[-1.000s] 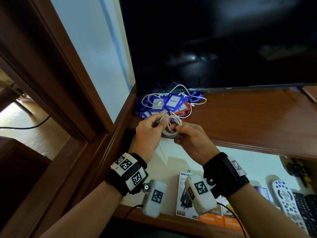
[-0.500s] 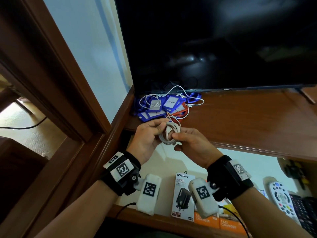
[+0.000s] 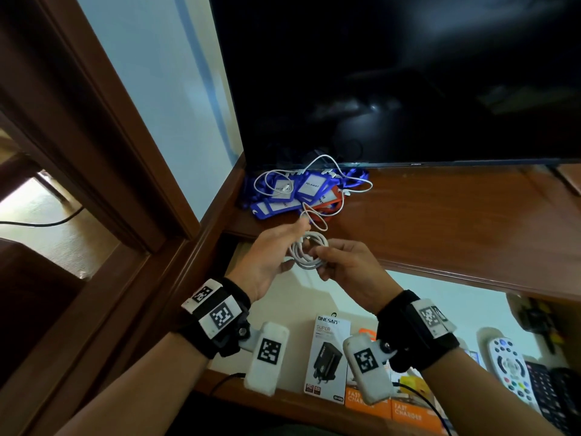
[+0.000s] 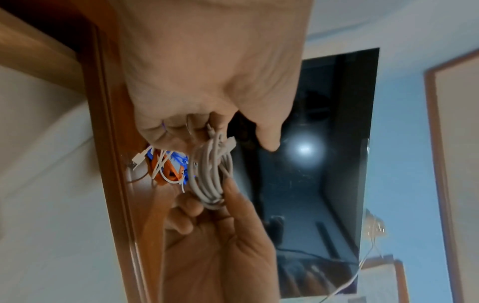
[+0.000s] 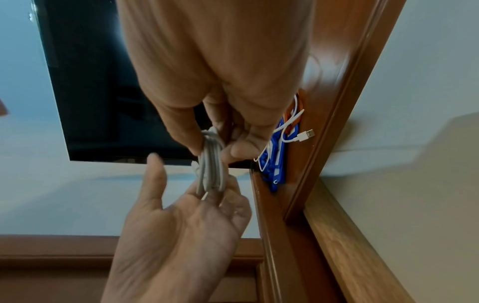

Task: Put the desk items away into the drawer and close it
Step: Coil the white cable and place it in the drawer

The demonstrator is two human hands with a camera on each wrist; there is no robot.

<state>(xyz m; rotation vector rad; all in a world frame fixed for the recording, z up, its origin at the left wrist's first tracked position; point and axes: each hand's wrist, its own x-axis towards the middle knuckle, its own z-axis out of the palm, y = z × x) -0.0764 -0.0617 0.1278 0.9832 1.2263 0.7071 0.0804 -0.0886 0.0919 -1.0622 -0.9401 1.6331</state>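
Observation:
A white cable point(image 3: 306, 254) wound into a small coil hangs in the air over the open drawer point(image 3: 314, 294), just in front of the desk edge. My right hand point(image 3: 342, 265) pinches the coil's right side between thumb and fingers point(image 5: 191, 141). My left hand point(image 3: 279, 250) is turned palm up on the coil's left side. Its fingers point(image 4: 181, 133) hold the cable's loose end, which loops up above the coil point(image 3: 314, 218). A pile of blue and orange tags point(image 3: 292, 196) with another white cable point(image 3: 317, 165) on top lies in the desk's back left corner.
A large dark TV point(image 3: 408, 73) stands on the brown desk point(image 3: 456, 221). The drawer holds a charger box point(image 3: 327, 350), orange boxes point(image 3: 405, 413), a white remote point(image 3: 509, 372) and a black remote point(image 3: 550, 394). A wooden door frame point(image 3: 103, 158) rises on the left.
My left hand has turned palm up and drawn off the coil, taking the loose end out into a loop above it. My right hand keeps its pinch on the coil.

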